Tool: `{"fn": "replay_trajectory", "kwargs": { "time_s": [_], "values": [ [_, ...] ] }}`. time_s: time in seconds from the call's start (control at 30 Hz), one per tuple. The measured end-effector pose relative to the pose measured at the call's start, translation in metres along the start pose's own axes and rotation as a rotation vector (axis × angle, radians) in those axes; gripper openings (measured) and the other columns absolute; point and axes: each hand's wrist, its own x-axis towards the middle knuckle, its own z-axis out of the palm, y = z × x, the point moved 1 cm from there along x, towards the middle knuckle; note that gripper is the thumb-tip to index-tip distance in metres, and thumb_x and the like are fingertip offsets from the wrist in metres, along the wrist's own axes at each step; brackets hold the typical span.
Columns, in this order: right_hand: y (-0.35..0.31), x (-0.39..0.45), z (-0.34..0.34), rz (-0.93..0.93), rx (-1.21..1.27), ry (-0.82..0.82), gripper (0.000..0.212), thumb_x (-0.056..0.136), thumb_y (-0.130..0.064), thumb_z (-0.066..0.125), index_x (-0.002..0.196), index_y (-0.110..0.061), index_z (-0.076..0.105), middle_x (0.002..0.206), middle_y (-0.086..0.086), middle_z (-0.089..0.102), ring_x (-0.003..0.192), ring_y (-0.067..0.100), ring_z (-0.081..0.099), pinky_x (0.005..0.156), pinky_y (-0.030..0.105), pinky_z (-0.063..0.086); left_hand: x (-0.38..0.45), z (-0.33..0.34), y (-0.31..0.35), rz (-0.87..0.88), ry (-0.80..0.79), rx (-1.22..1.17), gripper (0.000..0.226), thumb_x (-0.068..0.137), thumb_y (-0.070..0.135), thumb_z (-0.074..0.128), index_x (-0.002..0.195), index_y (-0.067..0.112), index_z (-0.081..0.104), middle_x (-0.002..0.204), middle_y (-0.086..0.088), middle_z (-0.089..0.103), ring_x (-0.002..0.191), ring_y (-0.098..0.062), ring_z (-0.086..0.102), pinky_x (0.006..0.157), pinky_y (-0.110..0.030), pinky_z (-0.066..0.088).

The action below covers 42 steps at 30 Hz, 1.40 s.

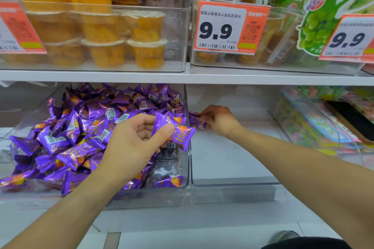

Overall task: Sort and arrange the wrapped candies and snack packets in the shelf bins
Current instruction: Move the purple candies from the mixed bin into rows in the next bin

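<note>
1. Presently my left hand [132, 137] pinched a shiny purple foil-wrapped candy [178, 131] above the heaped clear plastic shelf bin [187, 170].
2. My right hand [219, 120] gripped another purple wrapped candy [195, 120] inside the neighbouring clear bin [232, 182].

Candies [66, 139]: glossy purple foil-look wrappers, crinkled; bins [232, 183]: clear smooth plastic, shiny edges; shelf [182, 79]: white, smooth, matt; tags [226, 28]: matt paper/card; cups [146, 52]: translucent plastic w/ film lids; phone [352, 120]: glossy black.
</note>
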Motion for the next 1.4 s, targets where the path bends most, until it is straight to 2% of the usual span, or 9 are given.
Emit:
{"fn": "replay_trajectory", "kwargs": {
  "time_s": [0.1,0.27,0.47,0.6,0.7,1.03,1.17,1.3,1.4],
  "values": [
    [0.001,0.006,0.003,0.073,0.087,0.053,0.012,0.089,-0.025,0.071,0.083,-0.014,0.067,0.079,0.010,0.073,0.075,0.029,0.069,0.072,0.039,0.058,0.000,0.000,0.000,-0.005,-0.002,0.001,0.041,0.070,0.039,0.073,0.099,0.010,0.069,0.080,-0.009,0.074,0.062,-0.015,0.068,0.058,-0.021,0.054],
    [0.001,0.005,0.003,0.070,0.083,-0.016,0.022,0.075,-0.020,0.085,0.090,-0.017,0.068,0.082,0.002,0.070,0.072,0.015,0.064,0.060,0.015,0.045,0.001,0.000,-0.002,-0.015,-0.009,0.001,0.038,0.071,0.039,0.073,0.098,0.013,0.070,0.079,-0.006,0.075,0.065,-0.018,0.069,0.057,-0.021,0.054],
    [0.004,0.014,0.002,0.110,0.120,-0.007,0.012,0.082,-0.012,0.078,0.087,-0.019,0.071,0.082,0.010,0.071,0.074,0.023,0.067,0.061,0.027,0.052,0.000,-0.001,-0.001,-0.014,-0.017,-0.008,0.039,0.070,0.040,0.073,0.098,0.013,0.070,0.080,-0.005,0.075,0.065,-0.018,0.069,0.057,-0.021,0.054],
    [0.008,0.016,-0.003,0.106,0.120,-0.035,0.010,0.084,-0.011,0.077,0.088,-0.020,0.074,0.083,0.010,0.073,0.082,0.030,0.071,0.076,0.044,0.061,0.000,-0.002,-0.001,-0.017,-0.022,-0.007,0.040,0.069,0.040,0.073,0.098,0.013,0.070,0.081,-0.005,0.075,0.066,-0.018,0.069,0.058,-0.023,0.054],
    [0.008,0.014,-0.003,0.119,0.127,-0.054,0.010,0.085,-0.011,0.076,0.090,-0.019,0.074,0.083,0.005,0.071,0.078,0.025,0.069,0.079,0.040,0.061,0.001,-0.002,-0.001,-0.012,-0.026,-0.006,0.040,0.070,0.040,0.073,0.098,0.012,0.070,0.081,-0.006,0.075,0.065,-0.018,0.069,0.058,-0.023,0.055],
    [0.001,0.009,-0.015,0.202,0.163,0.036,0.026,0.080,-0.017,0.082,0.098,-0.014,0.063,0.084,0.004,0.065,0.070,0.020,0.063,0.062,0.027,0.057,0.001,-0.001,-0.002,0.005,-0.024,-0.021,0.039,0.072,0.037,0.073,0.098,0.009,0.069,0.080,-0.010,0.074,0.061,-0.016,0.067,0.058,-0.023,0.055],
    [-0.039,-0.017,-0.043,0.075,0.239,0.100,0.016,0.090,-0.030,0.071,0.088,-0.015,0.065,0.082,0.007,0.071,0.071,0.024,0.070,0.075,0.045,0.060,-0.002,0.001,0.004,0.044,-0.011,-0.051,0.035,0.073,0.038,0.071,0.097,0.012,0.070,0.076,-0.005,0.074,0.058,-0.012,0.065,0.058,-0.021,0.053],
    [-0.107,-0.089,-0.071,-0.137,0.706,-0.193,0.036,0.088,-0.033,0.071,0.113,-0.009,0.061,0.103,0.012,0.068,0.083,0.018,0.068,0.073,0.038,0.058,-0.007,0.012,0.013,0.097,0.026,-0.067,0.034,0.073,0.042,0.070,0.097,0.019,0.072,0.085,0.002,0.076,0.070,-0.009,0.066,0.063,-0.018,0.052],
    [-0.119,-0.119,-0.073,-0.269,0.631,-0.317,0.065,0.072,-0.013,0.083,0.130,-0.014,0.055,0.119,0.009,0.066,0.096,0.015,0.067,0.082,0.033,0.059,-0.011,0.025,0.016,0.130,0.012,-0.046,0.031,0.075,0.041,0.071,0.097,0.020,0.072,0.086,0.005,0.076,0.077,-0.014,0.070,0.066,-0.024,0.054]
  ]
}}
